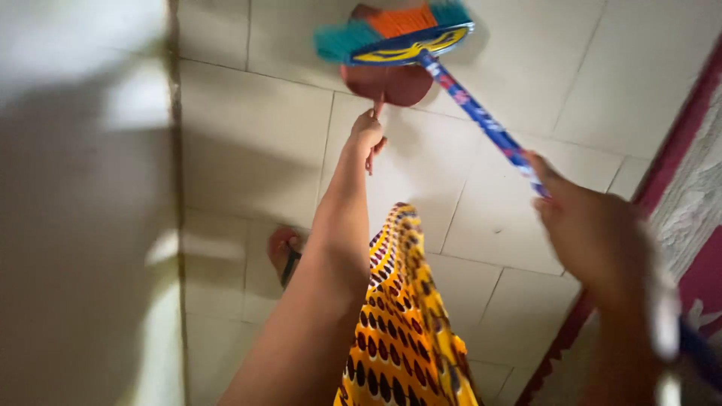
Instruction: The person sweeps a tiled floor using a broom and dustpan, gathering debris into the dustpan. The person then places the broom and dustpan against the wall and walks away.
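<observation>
Sweeping step, in progress: right hand (594,233) is gripping the broom (406,37) by its blue handle; left hand (367,135) is pinching the dustpan (391,84) stem, holding it on the tiled floor (256,135) beneath the bristles. Next move probably calls for short strokes, pan steady.

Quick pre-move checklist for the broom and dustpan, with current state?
1. Left hand holds dustpan by its handle: ok.
2. Right hand grips broom handle: ok.
3. Broom head sits at the dustpan: ok.
4. Dustpan flat on the floor: cannot tell, broom head covers the far edge.
5. Debris in dustpan: cannot tell.
6. Foot apart from the dustpan: ok.
</observation>
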